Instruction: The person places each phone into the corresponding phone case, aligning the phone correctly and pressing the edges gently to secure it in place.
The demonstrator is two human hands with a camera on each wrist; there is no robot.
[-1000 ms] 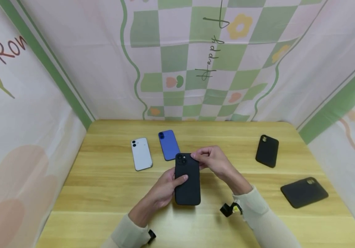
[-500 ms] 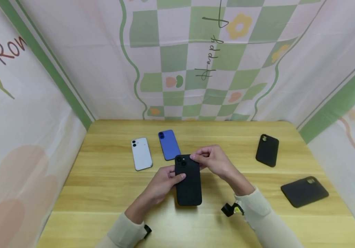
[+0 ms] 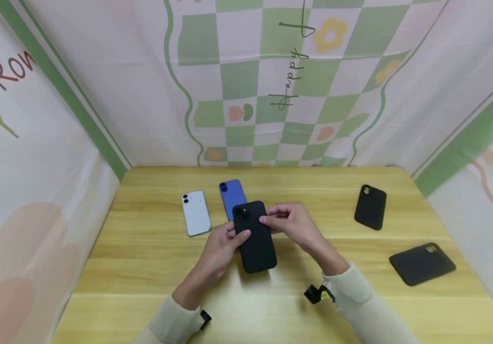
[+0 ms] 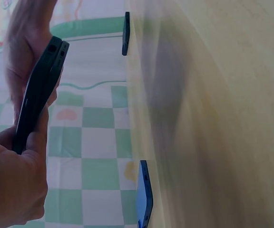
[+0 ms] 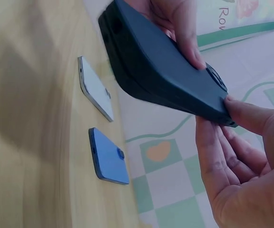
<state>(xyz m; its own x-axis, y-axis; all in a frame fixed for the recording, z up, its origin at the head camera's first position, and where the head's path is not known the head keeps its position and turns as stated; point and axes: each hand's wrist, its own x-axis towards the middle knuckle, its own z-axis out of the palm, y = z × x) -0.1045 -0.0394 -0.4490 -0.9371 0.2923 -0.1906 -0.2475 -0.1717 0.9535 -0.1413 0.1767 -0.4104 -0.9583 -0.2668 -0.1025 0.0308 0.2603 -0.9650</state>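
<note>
Between both hands, raised over the table, is a black phone case (image 3: 256,243) with a dark phone (image 5: 120,76) partly in it. At the camera end the two lie together; toward the other end a gap shows between them in the right wrist view. My left hand (image 3: 219,248) grips the left edge, thumb flat on the case's back. My right hand (image 3: 294,224) pinches the right edge near the camera end, thumb on top and fingers beneath. Just beyond lies a blue phone (image 3: 230,193), partly covered by the case in the head view. A white phone (image 3: 197,213) lies to its left.
Two more black phone cases lie on the right of the wooden table (image 3: 143,286): one upper case (image 3: 370,208) and one lower case (image 3: 423,264) nearer me. A patterned curtain (image 3: 246,86) hangs behind the table's back edge.
Both hands have moved the phone and case away from me and slightly left, turning them so the camera end leans left. More of the blue phone is now covered. The other things stay put.
</note>
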